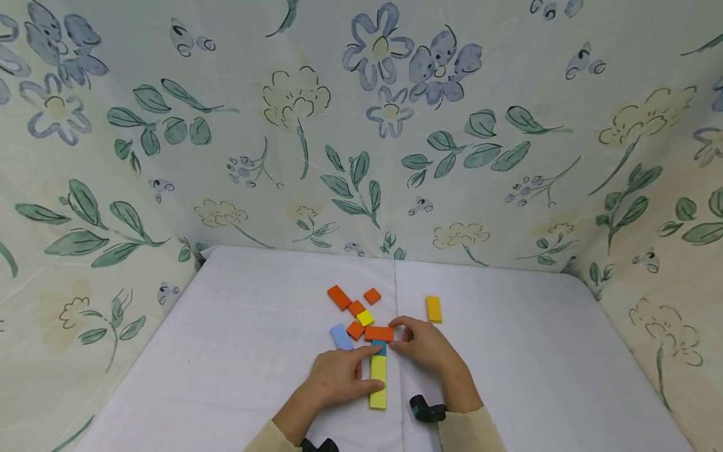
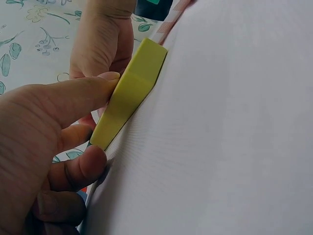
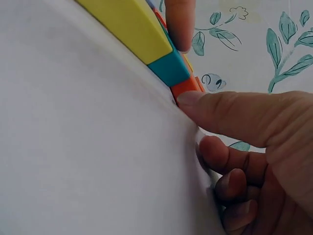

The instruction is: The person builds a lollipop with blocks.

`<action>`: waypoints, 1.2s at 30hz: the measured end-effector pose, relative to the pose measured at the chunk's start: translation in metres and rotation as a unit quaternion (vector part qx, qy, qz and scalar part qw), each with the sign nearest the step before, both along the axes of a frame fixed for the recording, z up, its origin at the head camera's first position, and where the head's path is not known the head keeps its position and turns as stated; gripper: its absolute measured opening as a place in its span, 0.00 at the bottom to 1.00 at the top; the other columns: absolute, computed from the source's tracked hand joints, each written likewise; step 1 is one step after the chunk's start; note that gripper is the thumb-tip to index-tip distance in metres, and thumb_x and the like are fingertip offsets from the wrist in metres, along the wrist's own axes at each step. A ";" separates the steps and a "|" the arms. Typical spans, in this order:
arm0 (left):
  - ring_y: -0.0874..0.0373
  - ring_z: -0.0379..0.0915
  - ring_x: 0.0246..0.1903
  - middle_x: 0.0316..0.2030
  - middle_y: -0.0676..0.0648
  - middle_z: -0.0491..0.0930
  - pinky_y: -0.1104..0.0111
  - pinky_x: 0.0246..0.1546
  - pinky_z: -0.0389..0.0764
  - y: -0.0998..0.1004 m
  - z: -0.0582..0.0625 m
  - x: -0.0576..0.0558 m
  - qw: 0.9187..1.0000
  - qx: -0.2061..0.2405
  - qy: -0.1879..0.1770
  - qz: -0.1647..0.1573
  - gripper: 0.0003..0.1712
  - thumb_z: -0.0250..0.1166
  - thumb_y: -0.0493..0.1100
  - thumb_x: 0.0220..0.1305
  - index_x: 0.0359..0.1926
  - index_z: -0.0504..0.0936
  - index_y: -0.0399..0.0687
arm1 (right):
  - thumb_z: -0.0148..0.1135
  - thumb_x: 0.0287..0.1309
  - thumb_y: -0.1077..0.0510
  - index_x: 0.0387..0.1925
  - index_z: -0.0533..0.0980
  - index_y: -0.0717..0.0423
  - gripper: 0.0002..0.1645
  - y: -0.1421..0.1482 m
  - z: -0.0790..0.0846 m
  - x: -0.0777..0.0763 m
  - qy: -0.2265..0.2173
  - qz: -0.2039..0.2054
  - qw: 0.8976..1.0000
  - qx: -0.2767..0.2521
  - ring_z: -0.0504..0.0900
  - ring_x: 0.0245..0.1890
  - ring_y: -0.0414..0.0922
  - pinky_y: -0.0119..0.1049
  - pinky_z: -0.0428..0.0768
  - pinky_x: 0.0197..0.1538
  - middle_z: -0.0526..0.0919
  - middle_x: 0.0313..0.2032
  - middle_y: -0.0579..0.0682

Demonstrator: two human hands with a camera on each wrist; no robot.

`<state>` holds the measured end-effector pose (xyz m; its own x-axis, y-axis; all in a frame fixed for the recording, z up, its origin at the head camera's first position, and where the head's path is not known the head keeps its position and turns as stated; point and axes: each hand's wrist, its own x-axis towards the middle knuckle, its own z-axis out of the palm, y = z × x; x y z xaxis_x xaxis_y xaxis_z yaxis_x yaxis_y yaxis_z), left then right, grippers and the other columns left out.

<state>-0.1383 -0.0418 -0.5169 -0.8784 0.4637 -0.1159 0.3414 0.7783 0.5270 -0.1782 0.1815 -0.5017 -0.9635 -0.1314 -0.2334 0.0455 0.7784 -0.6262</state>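
Observation:
A long yellow-green block (image 1: 378,369) lies lengthwise toward me on the white table, with a teal block (image 1: 380,349) at its far end. Crosswise beyond the teal one is an orange block (image 1: 378,334). My left hand (image 1: 337,376) has its thumb against the yellow-green block and its straight index finger on the teal block. My right hand (image 1: 428,345) pinches the right end of the orange block between thumb and index finger. In the right wrist view, the right thumb (image 3: 195,105) covers part of this orange block, and its other fingers curl beside the cloth.
Beyond the hands lie a small yellow block (image 1: 365,318), several more orange blocks (image 1: 339,297) and a light blue block (image 1: 341,337). A yellow-orange block (image 1: 433,309) lies apart at the right. Flower-patterned cloth (image 1: 390,157) rises behind the table (image 1: 254,339).

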 end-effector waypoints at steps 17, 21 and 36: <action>0.63 0.61 0.15 0.15 0.61 0.65 0.69 0.21 0.55 0.000 0.001 0.001 1.000 0.002 -0.012 0.003 0.38 0.66 0.75 0.56 0.67 0.76 0.76 | 0.73 0.60 0.49 0.52 0.82 0.36 0.18 0.000 -0.001 -0.001 0.009 0.011 1.000 0.014 0.72 0.28 0.43 0.38 0.68 0.31 0.75 0.28 0.46; 0.63 0.61 0.15 0.15 0.61 0.65 0.69 0.21 0.55 0.000 0.002 0.001 1.000 0.002 -0.011 0.003 0.38 0.66 0.75 0.56 0.67 0.76 0.75 | 0.73 0.60 0.49 0.51 0.82 0.36 0.18 0.000 -0.002 -0.001 0.010 0.010 1.000 0.015 0.72 0.28 0.43 0.38 0.68 0.31 0.75 0.28 0.46; 0.64 0.61 0.16 0.16 0.61 0.66 0.69 0.21 0.56 0.002 0.002 0.001 1.000 0.001 -0.017 0.005 0.38 0.67 0.74 0.56 0.67 0.76 0.75 | 0.73 0.59 0.50 0.52 0.82 0.37 0.18 -0.001 0.000 0.000 0.015 0.013 1.000 0.013 0.73 0.28 0.43 0.38 0.68 0.31 0.75 0.28 0.46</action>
<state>-0.1373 -0.0400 -0.5147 -0.8784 0.4555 -0.1448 0.3161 0.7809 0.5388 -0.1779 0.1807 -0.5019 -0.9662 -0.1514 -0.2088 0.0064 0.7954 -0.6061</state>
